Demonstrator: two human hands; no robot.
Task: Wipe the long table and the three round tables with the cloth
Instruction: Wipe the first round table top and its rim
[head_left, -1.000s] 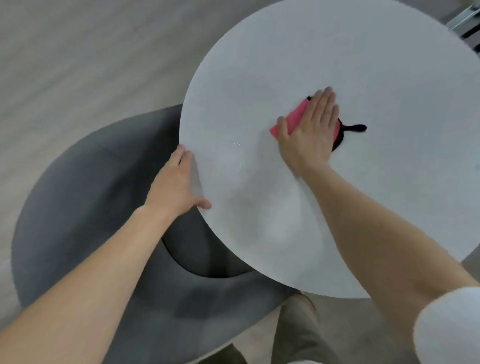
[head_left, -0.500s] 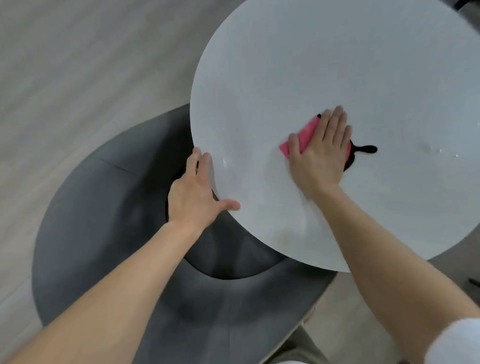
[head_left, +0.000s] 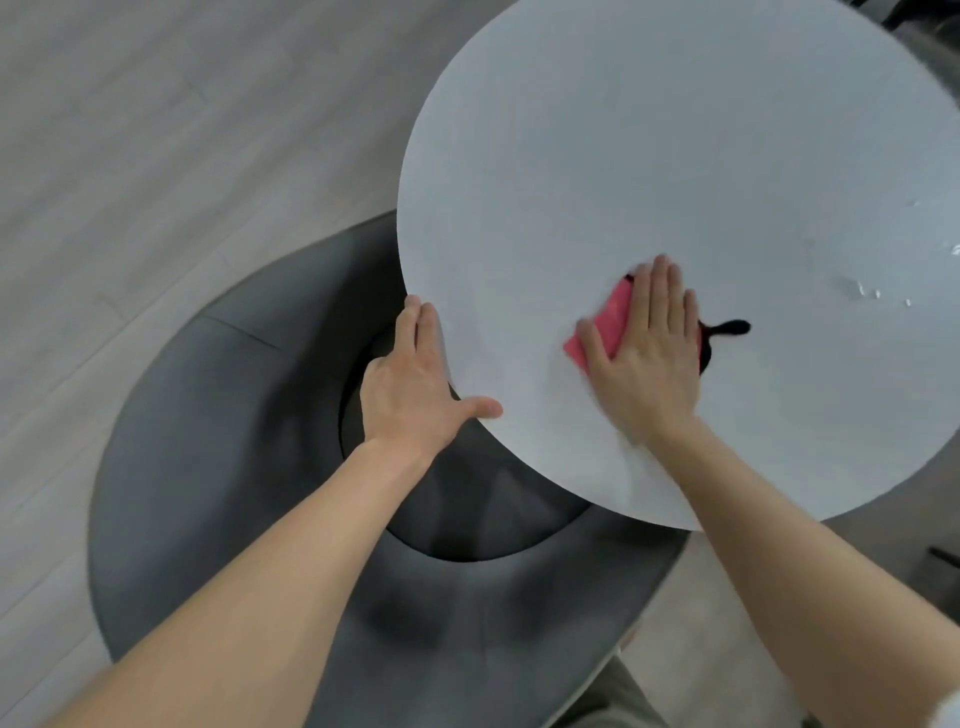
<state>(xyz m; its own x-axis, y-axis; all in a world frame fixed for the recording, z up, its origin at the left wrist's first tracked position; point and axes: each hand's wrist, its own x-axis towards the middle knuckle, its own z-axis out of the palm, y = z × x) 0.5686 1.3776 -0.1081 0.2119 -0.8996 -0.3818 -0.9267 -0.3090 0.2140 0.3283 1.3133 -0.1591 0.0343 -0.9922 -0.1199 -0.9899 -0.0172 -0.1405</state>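
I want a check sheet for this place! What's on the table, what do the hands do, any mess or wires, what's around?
Surface: round table, pale, with wet drops to the right of the cloth.
Job's things: pink cloth with a black part, flat on the table.
Clutter: nothing seen.
Hands: right hand presses flat on the cloth; left hand rests at the table's edge, thumb on top.
Cables: nothing seen.
Surroundings: grey chair partly under the table, wooden floor.

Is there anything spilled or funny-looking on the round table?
Yes. Shiny wet drops sit near the right edge of the round table, past the pink cloth under the right hand. That patch looks not yet wiped.
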